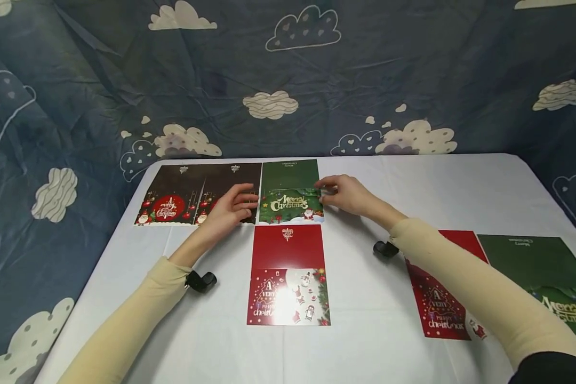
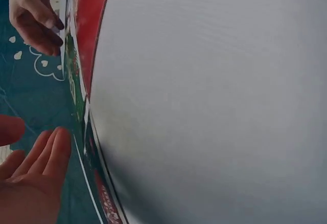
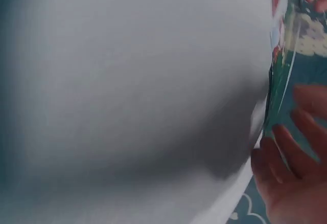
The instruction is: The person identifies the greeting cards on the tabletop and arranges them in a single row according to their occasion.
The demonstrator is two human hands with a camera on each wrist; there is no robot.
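In the head view a green "Merry Christmas" card (image 1: 290, 176) lies unfolded at the back middle of the table. My right hand (image 1: 348, 196) is at its right edge, fingertips right at the card and thumb apart from the fingers. On the other side my left hand (image 1: 228, 210) reaches over a dark card (image 1: 247, 178), fingers loosely extended close to the green card's left edge. The left wrist view shows that hand (image 2: 38, 178) with straight fingers and nothing between them. Relaxed, slightly bent fingers show on the right hand (image 3: 296, 168) in the right wrist view.
Another dark card (image 1: 165, 184) lies at the far left. A red card (image 1: 288, 248) is spread out just in front of the green one. At the right, partly under my right sleeve (image 1: 480, 288), lie a red card (image 1: 441, 314) and a green card (image 1: 528, 258). White cloth (image 1: 365, 320) covers the table.
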